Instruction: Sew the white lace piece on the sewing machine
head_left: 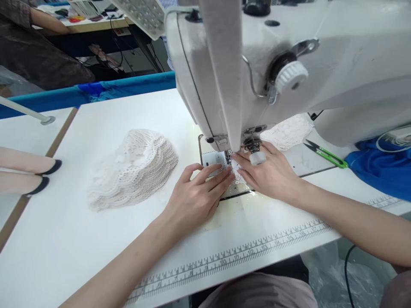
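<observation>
A white sewing machine (289, 55) fills the upper right, its needle and presser foot (228, 157) over the metal plate (212, 159). My left hand (195, 194) lies flat beside the foot, fingers stretched out and pressing a small white lace piece (238, 173). My right hand (269, 173) rests on the same lace from the right, fingers flat, a white thimble-like cap (257, 158) on one finger. A pile of white lace pieces (135, 167) lies to the left of my left hand.
Green thread snips (326, 155) lie right of the machine, near blue cloth (379, 167). More lace (289, 130) sits behind the needle. A ruler strip (244, 250) runs along the table's front edge. Another person's arm shows top left; beige mannequin-like feet (28, 171) lie at left.
</observation>
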Demonstrator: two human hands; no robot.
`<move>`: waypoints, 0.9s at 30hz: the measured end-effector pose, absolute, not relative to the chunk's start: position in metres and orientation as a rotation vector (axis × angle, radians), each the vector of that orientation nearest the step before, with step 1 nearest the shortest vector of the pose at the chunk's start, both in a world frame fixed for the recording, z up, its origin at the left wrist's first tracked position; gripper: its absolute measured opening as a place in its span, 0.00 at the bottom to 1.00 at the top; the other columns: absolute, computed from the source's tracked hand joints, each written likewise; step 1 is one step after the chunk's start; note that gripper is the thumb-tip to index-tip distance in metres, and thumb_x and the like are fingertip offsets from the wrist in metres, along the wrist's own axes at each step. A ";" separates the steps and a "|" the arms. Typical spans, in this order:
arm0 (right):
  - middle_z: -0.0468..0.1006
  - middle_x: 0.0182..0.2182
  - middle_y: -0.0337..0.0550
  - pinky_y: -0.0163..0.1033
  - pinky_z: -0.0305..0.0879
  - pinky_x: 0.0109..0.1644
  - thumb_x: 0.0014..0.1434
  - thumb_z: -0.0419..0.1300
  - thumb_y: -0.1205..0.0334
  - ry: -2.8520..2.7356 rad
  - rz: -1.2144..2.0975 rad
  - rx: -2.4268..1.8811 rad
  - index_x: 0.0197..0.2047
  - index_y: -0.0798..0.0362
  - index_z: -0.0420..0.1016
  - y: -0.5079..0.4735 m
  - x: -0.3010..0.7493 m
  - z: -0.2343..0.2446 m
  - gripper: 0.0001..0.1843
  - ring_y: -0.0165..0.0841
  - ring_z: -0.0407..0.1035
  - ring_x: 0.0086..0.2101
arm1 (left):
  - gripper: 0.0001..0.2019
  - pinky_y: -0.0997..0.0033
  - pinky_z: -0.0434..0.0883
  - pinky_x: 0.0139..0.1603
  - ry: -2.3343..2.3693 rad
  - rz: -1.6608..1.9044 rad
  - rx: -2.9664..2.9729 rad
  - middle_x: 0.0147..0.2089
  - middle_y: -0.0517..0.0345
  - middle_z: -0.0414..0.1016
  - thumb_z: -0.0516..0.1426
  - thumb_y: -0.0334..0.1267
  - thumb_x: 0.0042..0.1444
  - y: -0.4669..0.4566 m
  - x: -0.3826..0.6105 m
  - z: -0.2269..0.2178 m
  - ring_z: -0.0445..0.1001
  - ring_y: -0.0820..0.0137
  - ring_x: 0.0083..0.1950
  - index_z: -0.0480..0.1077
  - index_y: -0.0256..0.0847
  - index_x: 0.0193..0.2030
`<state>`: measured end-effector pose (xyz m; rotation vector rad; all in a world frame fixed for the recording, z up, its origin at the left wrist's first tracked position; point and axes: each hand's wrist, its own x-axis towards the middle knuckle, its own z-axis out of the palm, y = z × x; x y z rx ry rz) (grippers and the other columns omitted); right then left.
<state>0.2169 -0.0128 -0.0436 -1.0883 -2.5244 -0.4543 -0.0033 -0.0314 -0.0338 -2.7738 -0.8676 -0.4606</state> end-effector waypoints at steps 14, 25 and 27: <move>0.79 0.35 0.40 0.39 0.54 0.35 0.58 0.51 0.78 -2.565 -0.407 -0.824 0.35 0.57 0.77 -0.024 0.216 -0.041 0.14 0.30 0.65 0.33 | 0.16 0.58 0.65 0.48 -0.788 -0.528 -2.674 0.51 0.59 0.79 0.54 0.27 0.60 -0.037 -0.004 -0.032 0.75 0.62 0.51 0.71 0.41 0.53; 0.79 0.34 0.41 0.39 0.55 0.34 0.59 0.51 0.78 -2.559 -0.384 -0.823 0.37 0.57 0.78 -0.024 0.217 -0.039 0.15 0.30 0.65 0.31 | 0.18 0.56 0.65 0.48 -0.817 -0.554 -2.715 0.51 0.57 0.79 0.54 0.26 0.58 -0.036 -0.005 -0.034 0.75 0.61 0.52 0.70 0.39 0.55; 0.79 0.35 0.42 0.39 0.56 0.34 0.59 0.51 0.78 -2.559 -0.374 -0.825 0.38 0.58 0.78 -0.023 0.217 -0.041 0.15 0.31 0.66 0.33 | 0.20 0.56 0.65 0.48 -0.832 -0.566 -2.734 0.51 0.58 0.79 0.54 0.26 0.58 -0.035 -0.006 -0.034 0.75 0.61 0.53 0.69 0.42 0.57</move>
